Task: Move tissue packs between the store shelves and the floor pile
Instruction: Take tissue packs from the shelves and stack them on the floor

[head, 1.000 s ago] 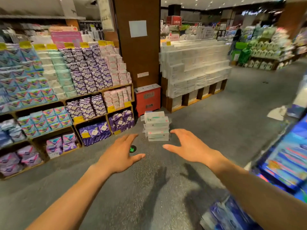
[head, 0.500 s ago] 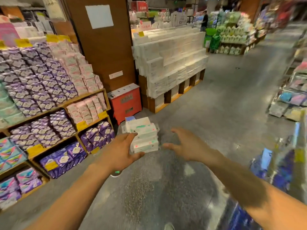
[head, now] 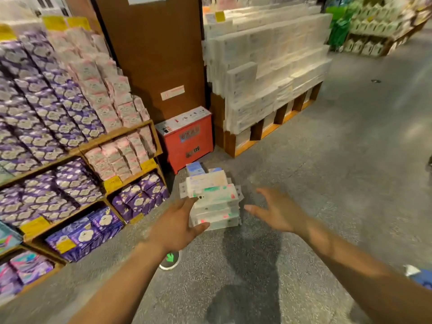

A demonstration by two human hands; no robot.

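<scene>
A pile of white tissue packs (head: 215,202) with green and pink print stands on the grey floor, in the middle of the view. My left hand (head: 177,225) reaches to the pile's left side with spread fingers, overlapping its edge; whether it touches the packs I cannot tell. My right hand (head: 275,211) hovers open a little to the right of the pile, apart from it. Wooden store shelves (head: 121,134) on the left hold purple and pink packs.
A red box (head: 187,139) stands against a brown pillar (head: 152,54) behind the pile. To the right of it a pallet display of white packs (head: 268,73) lines the aisle. A round green floor sticker (head: 170,259) lies below my left wrist. Blue goods (head: 420,277) sit at the right edge.
The view has moved closer to the floor pile. Both hands have come forward to either side of it, the left one reaching its edge.
</scene>
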